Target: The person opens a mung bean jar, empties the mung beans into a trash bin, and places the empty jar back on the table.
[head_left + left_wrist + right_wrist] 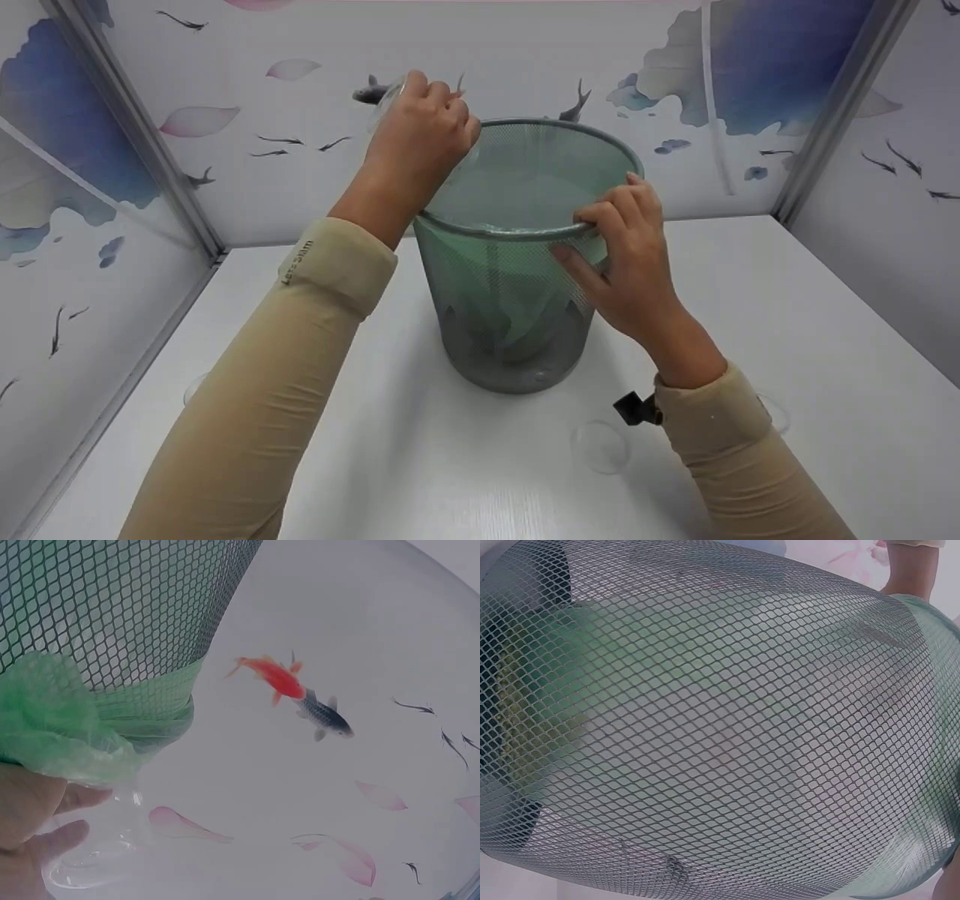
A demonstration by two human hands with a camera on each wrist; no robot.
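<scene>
A grey wire-mesh wastebasket (517, 367) stands upright on the white table, lined with a green plastic bag (525, 292) whose edge is folded over the rim (510, 234). My left hand (427, 127) is at the far left of the rim, holding a clear, curved plastic piece (94, 866) between thumb and fingers, just below the bag's bunched edge (52, 697). Its full shape is hidden. At the near right, my right hand (630, 251) grips the rim, fingers over the top and thumb outside. The right wrist view shows the mesh side (720, 727) with the bag behind it.
A clear round plastic piece (600, 447) lies on the table (465, 480) in front of the basket. Another clear piece (776, 412) is partly hidden by the right sleeve, a third (193, 388) by the left sleeve. Printed panels (510, 60) enclose the table's back and sides.
</scene>
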